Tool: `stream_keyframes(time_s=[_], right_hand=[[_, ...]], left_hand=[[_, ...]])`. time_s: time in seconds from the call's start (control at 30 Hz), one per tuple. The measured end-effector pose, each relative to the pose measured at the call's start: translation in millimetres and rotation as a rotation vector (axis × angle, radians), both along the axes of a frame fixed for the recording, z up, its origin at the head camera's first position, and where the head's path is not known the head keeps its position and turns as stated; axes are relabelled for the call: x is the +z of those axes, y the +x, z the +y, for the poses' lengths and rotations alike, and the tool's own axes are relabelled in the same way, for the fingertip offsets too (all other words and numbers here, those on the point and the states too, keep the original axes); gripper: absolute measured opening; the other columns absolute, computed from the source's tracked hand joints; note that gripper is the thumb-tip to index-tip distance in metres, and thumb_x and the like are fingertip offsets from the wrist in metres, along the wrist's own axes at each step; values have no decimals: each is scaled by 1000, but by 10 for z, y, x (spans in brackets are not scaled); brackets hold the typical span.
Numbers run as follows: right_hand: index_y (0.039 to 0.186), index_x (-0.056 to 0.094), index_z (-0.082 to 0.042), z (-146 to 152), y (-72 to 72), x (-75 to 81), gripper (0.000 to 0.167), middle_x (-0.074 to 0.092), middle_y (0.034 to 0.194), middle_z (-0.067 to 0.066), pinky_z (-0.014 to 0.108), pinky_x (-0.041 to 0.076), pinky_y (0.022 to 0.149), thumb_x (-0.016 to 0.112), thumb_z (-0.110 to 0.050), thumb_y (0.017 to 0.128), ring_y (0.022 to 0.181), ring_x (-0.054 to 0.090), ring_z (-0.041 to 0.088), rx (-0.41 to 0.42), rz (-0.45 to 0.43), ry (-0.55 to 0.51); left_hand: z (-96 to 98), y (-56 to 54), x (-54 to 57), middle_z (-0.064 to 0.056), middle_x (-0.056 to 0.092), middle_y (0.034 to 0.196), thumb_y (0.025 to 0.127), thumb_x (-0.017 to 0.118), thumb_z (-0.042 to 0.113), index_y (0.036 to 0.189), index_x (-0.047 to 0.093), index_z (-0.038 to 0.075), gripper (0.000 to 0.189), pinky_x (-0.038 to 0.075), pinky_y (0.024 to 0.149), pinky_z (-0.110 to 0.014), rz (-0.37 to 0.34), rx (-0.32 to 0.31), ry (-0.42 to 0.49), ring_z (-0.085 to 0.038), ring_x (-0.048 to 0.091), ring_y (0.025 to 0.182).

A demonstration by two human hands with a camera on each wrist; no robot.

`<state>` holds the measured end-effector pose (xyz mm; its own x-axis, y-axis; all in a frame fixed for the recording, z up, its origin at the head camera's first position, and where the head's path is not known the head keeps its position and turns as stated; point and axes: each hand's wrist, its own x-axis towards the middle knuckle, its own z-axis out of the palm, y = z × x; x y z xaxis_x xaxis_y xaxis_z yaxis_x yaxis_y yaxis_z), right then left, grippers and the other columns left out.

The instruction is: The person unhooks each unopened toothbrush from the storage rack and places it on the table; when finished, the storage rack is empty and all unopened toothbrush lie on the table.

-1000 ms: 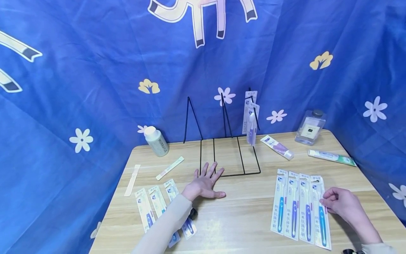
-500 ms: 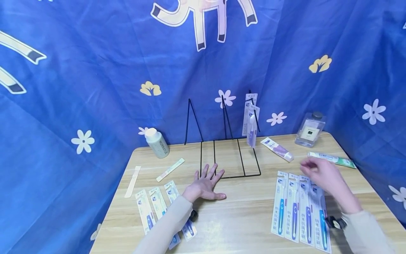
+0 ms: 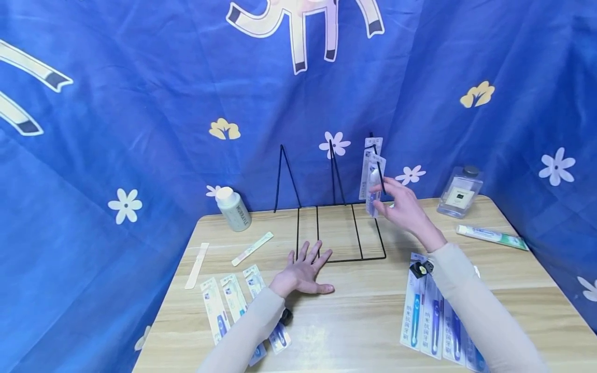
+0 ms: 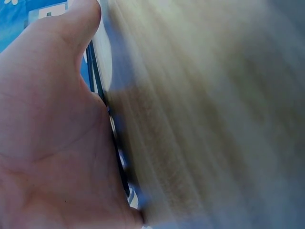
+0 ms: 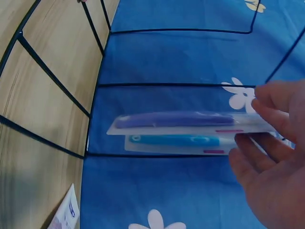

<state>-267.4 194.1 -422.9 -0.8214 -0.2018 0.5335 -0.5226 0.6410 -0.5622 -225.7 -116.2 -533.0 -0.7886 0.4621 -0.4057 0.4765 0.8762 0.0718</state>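
On the black wire rack hang two packaged toothbrushes, the front one a purple-handled toothbrush and behind it a blue-handled toothbrush. My right hand reaches in at them, thumb and fingers spread around the packs. Whether the fingertips press on the packaging, I cannot tell. My left hand lies with spread fingers on the table, fingertips over the rack's front bar. Several packaged toothbrushes lie in a row, partly hidden under my right forearm. Three more packaged toothbrushes lie at the left, partly covered by my left sleeve.
A white-capped bottle stands at the back left, near two pale flat strips. At the back right are a clear square bottle and a green-ended toothpaste tube. A purple-and-white tube lies beside the rack. Blue cloth hangs behind.
My right hand has left the rightmost toothbrush pack in the row and moved up and left to the hanging packs. The left hand and the packs have stayed put.
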Motion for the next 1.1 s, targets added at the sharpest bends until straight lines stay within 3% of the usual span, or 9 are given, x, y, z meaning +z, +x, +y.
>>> stream_keyframes(time_s=[0.1,0.2,0.3,0.4,0.5,0.6,0.7,0.83,1.1], right_hand=[[105,75,-4,-45,-56,-16,22,75,112,19,50,56,90,74,1,84,102,72,40,-18,59,-43],[96,76,-2,-46,-31,-9,17,78,99,16,33,61,77,70,8,84,85,76,34,-71,114,-128],[91,76,0,11,52,14,17,78,94,18,12,56,70,66,12,85,77,74,19,-129,129,-210],[91,76,2,159,213,45,18,77,97,21,2,49,69,63,14,86,77,65,-2,-183,86,-256],[93,74,3,396,424,46,17,76,101,24,3,49,69,62,14,87,79,58,-14,-226,30,-267],[92,73,3,684,647,-2,16,75,97,22,4,49,67,64,15,87,77,57,-15,-269,9,-247],[91,73,2,998,875,-103,14,75,87,-7,4,47,65,68,15,85,75,57,-16,-305,1,-214],[92,69,3,1406,1193,-278,10,59,79,-36,5,45,60,68,12,87,69,56,-15,-336,-113,-189],[99,62,9,1967,1675,-746,6,61,75,-17,19,50,57,58,9,93,65,57,-3,-363,-472,-118]], left_hand=[[4,-7,-23,1,-12,173,83,48,87,164,3,40,103,10,122,-70,11,0,1,-36,-6,160],[8,-20,-27,1,-13,173,83,48,87,164,3,40,104,10,122,-70,23,-2,-5,-36,-6,160],[12,-28,-24,1,-13,173,83,47,87,164,2,40,104,10,122,-70,23,-5,-3,-36,-6,160],[17,-24,-19,1,-14,173,83,46,87,164,2,40,104,10,122,-70,12,-7,1,-36,-7,160],[16,-16,-23,1,-14,173,83,46,88,163,1,40,104,9,122,-70,8,-6,-1,-36,-7,160],[10,-15,-35,1,-14,173,83,47,88,163,1,40,104,9,122,-70,11,-3,-1,-36,-7,160],[9,-11,-31,1,-13,173,83,47,87,163,2,40,104,9,122,-70,16,0,2,-36,-7,160],[14,-5,-7,0,-13,173,83,48,86,164,2,39,104,8,122,-70,11,2,6,-36,-7,160],[17,-10,-10,0,-13,173,83,48,86,164,2,39,104,8,122,-70,9,3,5,-36,-7,159]])
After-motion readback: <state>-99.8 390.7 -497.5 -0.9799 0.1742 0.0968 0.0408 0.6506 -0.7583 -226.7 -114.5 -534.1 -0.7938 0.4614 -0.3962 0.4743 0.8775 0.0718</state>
